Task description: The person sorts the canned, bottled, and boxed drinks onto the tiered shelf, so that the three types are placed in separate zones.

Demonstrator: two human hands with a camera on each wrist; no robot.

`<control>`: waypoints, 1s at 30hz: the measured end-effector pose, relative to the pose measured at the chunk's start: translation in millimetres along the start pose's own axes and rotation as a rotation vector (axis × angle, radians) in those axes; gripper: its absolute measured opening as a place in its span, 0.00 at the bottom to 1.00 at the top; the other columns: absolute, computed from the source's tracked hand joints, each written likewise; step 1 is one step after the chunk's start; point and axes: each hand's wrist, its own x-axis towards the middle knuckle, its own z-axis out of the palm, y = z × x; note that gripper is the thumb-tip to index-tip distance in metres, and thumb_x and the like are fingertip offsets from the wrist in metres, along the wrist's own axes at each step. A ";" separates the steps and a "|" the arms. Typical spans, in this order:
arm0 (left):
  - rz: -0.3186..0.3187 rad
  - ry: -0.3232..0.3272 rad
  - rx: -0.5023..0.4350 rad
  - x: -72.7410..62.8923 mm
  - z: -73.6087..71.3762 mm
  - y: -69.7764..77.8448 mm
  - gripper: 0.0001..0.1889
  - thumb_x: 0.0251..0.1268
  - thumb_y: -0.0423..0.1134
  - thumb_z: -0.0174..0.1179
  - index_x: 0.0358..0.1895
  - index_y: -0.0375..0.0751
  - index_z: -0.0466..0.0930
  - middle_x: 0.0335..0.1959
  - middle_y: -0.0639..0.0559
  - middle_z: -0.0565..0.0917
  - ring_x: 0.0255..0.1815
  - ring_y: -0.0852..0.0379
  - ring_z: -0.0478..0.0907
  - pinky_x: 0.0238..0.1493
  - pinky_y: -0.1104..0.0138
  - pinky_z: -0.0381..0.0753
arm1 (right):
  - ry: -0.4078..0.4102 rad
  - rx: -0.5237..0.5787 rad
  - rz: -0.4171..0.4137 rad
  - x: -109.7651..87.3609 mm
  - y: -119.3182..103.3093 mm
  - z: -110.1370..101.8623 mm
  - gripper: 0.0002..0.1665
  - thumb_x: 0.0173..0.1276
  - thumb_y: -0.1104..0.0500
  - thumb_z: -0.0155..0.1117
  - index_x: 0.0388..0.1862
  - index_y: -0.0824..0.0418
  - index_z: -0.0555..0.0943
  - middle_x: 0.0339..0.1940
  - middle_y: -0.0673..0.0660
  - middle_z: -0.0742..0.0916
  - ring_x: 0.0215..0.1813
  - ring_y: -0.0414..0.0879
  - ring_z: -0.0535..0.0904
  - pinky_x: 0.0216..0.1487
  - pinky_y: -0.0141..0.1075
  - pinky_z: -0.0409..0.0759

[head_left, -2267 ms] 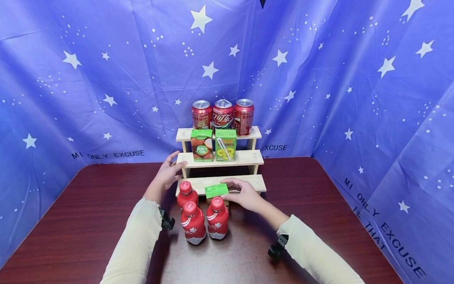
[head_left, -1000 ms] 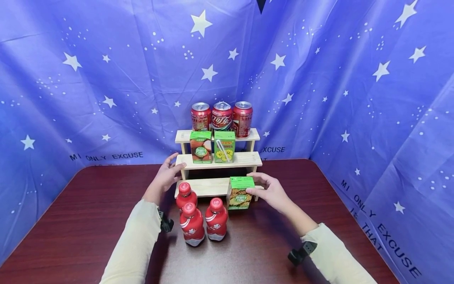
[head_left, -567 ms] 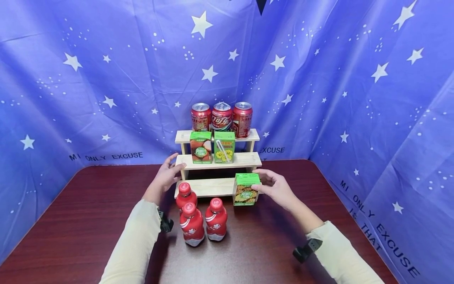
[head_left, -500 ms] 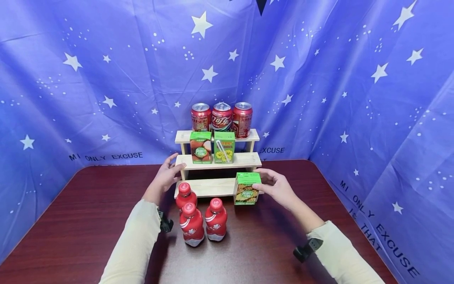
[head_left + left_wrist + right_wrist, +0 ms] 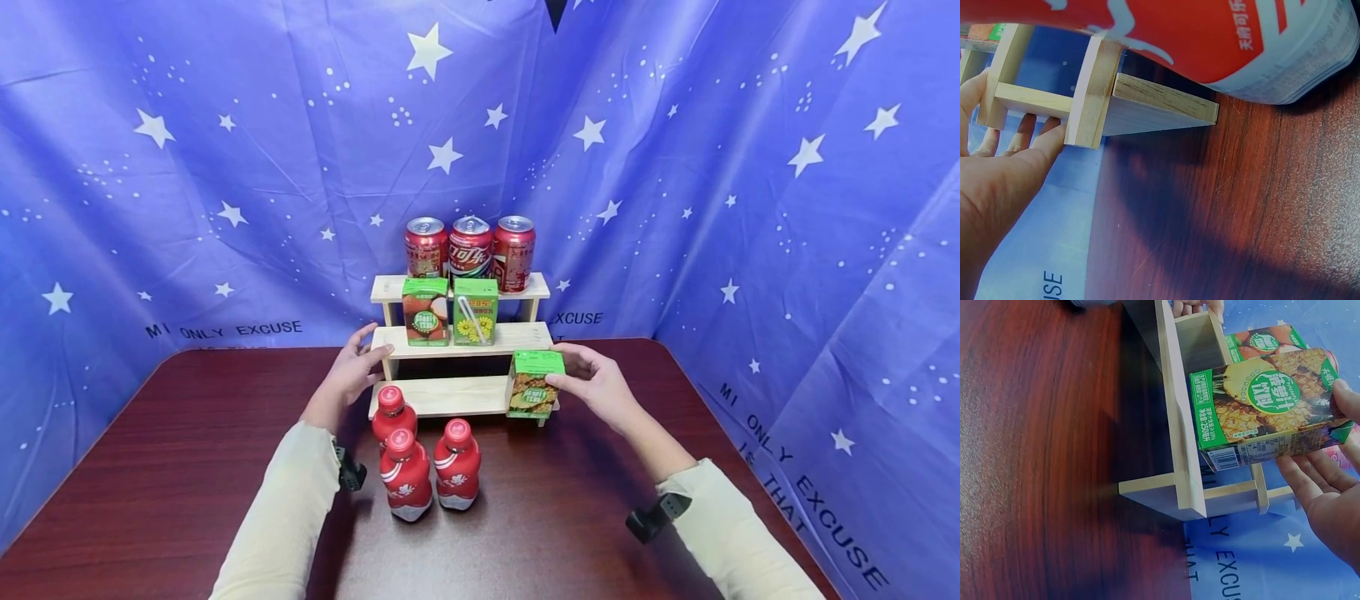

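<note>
My right hand (image 5: 603, 387) pinches a pineapple juice carton (image 5: 534, 387) with a green top, thumb on its front and fingers on its side. The carton is close over the right end of the lowest step, tilted in the right wrist view. My left hand (image 5: 352, 371) grips the left side of the three-step wooden stand (image 5: 450, 396), thumb at the middle board and fingers at the upright (image 5: 1035, 100). A lychee carton (image 5: 426, 312) and a chrysanthemum drink carton (image 5: 475, 312) stand side by side on the middle step.
Three red cola cans (image 5: 471, 250) line the top step. Three red bottles (image 5: 457, 467) stand on the dark wood table (image 5: 585, 542) before the stand's left half; one is close to my left hand. A blue star-print curtain (image 5: 225, 150) hangs behind.
My right hand has carried the pineapple carton from behind the front bottles rightward, then up and back to the lowest step's right end. The left hand has stayed at the stand.
</note>
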 end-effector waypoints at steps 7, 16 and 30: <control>0.005 -0.005 -0.008 1.8 -1.8 -1.1 0.38 0.67 0.31 0.51 0.75 0.52 0.41 0.71 0.39 0.54 0.53 0.54 0.68 0.68 0.44 0.59 | 0.022 0.006 0.006 6.0 -0.6 -5.9 0.31 0.57 0.59 0.70 0.59 0.63 0.74 0.44 0.52 0.85 0.42 0.33 0.80 0.43 0.26 0.79; 0.006 -0.011 -0.010 2.1 -1.7 -0.7 0.38 0.68 0.32 0.51 0.75 0.52 0.40 0.72 0.39 0.53 0.55 0.53 0.68 0.68 0.44 0.59 | 0.045 0.042 0.008 13.6 -1.8 -10.8 0.31 0.57 0.59 0.70 0.60 0.63 0.73 0.39 0.38 0.84 0.43 0.31 0.80 0.43 0.25 0.80; 0.005 -0.008 0.003 1.4 -1.0 0.0 0.38 0.67 0.32 0.51 0.75 0.53 0.41 0.72 0.39 0.54 0.56 0.52 0.67 0.68 0.45 0.60 | 0.053 -0.021 0.051 30.1 -8.9 -20.3 0.33 0.58 0.54 0.70 0.62 0.61 0.72 0.49 0.52 0.83 0.45 0.31 0.78 0.44 0.25 0.79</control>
